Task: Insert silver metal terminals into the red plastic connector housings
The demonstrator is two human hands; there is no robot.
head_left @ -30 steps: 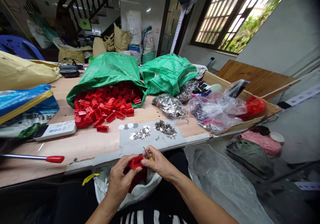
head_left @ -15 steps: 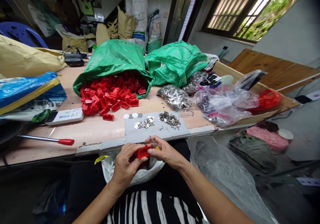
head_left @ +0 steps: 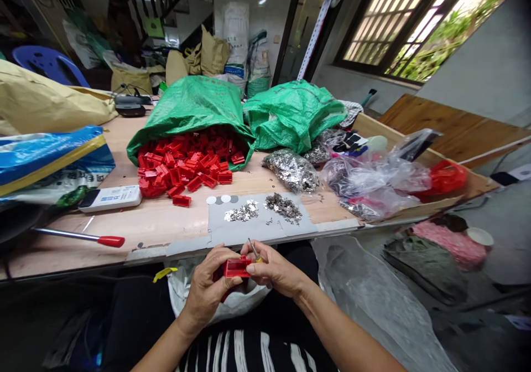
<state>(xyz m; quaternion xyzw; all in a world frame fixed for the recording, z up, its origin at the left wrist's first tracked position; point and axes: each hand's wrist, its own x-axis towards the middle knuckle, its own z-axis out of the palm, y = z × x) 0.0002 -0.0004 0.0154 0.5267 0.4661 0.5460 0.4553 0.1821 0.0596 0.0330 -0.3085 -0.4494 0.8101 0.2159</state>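
Observation:
My left hand (head_left: pixel 206 284) is closed around a red plastic housing (head_left: pixel 236 268), its open channel facing me. My right hand (head_left: pixel 271 269) grips a small screwdriver-like tool (head_left: pixel 259 258) with a yellow handle, its thin metal shaft pointing up and left. The thumb of that hand touches the right end of the housing. Both hands are over a white sack (head_left: pixel 243 304) in my lap. Beyond them, a grey sheet (head_left: pixel 215 229) bears a pile of shiny flat metal pieces (head_left: pixel 243 211) and a pile of darker small metal pieces (head_left: pixel 284 207).
A green sack (head_left: pixel 186 103) spills many red housings (head_left: pixel 182 161) onto the table. To the right lie a second green sack (head_left: pixel 294 112), a clear bag of metal pieces (head_left: pixel 292 170) and a tray of plastic bags (head_left: pixel 373 172). A red-tipped lever (head_left: pixel 110 241) juts in at left.
The view has tilted so the table sits slightly lower in it. Both hands keep their hold, and the red housing is turned a little, showing more of its channel.

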